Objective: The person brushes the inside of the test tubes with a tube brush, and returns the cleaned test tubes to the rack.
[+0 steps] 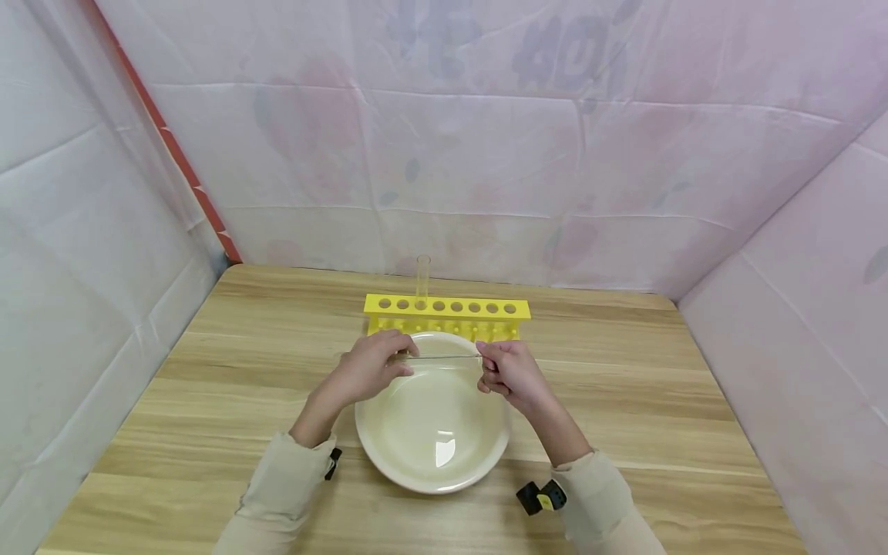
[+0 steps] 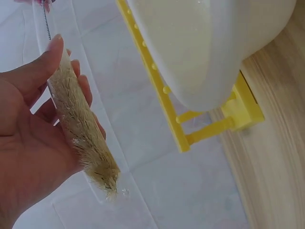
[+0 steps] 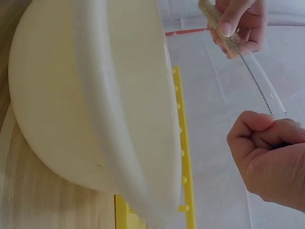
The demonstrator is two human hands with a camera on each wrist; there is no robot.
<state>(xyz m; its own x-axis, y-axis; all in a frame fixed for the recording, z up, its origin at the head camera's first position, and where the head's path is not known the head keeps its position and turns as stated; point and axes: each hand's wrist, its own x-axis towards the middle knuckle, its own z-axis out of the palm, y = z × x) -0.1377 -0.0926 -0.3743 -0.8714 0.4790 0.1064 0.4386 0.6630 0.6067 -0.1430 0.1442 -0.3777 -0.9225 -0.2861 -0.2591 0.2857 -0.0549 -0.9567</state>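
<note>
Brushing seems under way: brush [image 2: 78, 114] bristles inside tube [image 3: 263, 83], near closed end, above basin [image 1: 433, 420]. Left hand [image 1: 369, 366] grips tube; right hand [image 1: 512, 372] grips brush end. Apparently left: brush out, tube into rack [image 1: 447, 308]. 1 other tube [image 1: 422, 277] racked; cleaned or not, cannot tell.

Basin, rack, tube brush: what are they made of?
Basin: glossy, plastic or ceramic; shiny, smooth rim leaves it open.
Rack: likely moulded plastic, uniformly yellow with small pegs.
Brush: tan bristles, fibre unclear; its stem is probably metal, grey and tightly twisted.
</note>
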